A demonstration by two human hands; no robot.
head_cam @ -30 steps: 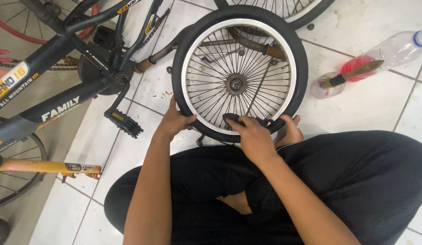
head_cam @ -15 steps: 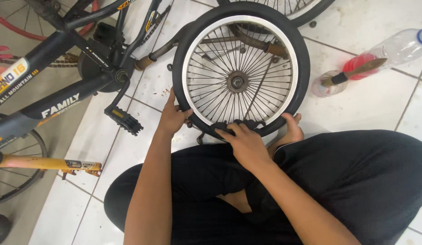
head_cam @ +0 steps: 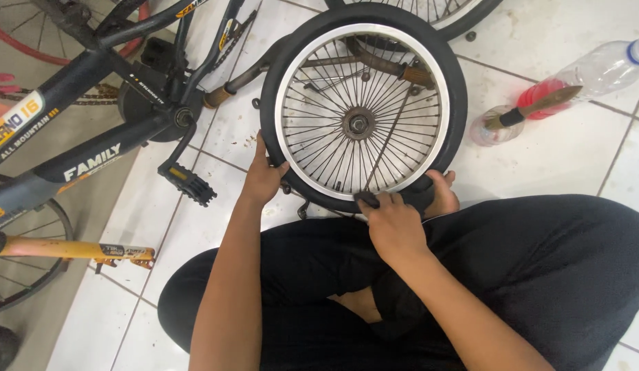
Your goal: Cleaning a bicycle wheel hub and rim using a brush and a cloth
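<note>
Both grips clenched on wheel tyre, left hand at left edge, right hand at bottom

White tiled floor, dirty grout, specks of grime near the wheel lying flat on it. Clear plastic bottle with red liquid lies on its side; a brush stands in a small cup. Dark bike frame rests at left.

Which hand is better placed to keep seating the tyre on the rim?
Right, probably. The right hand already presses its fingers on the black tyre at the near edge of the rim. The left hand only grips the wheel's left side, steadying it.
</note>
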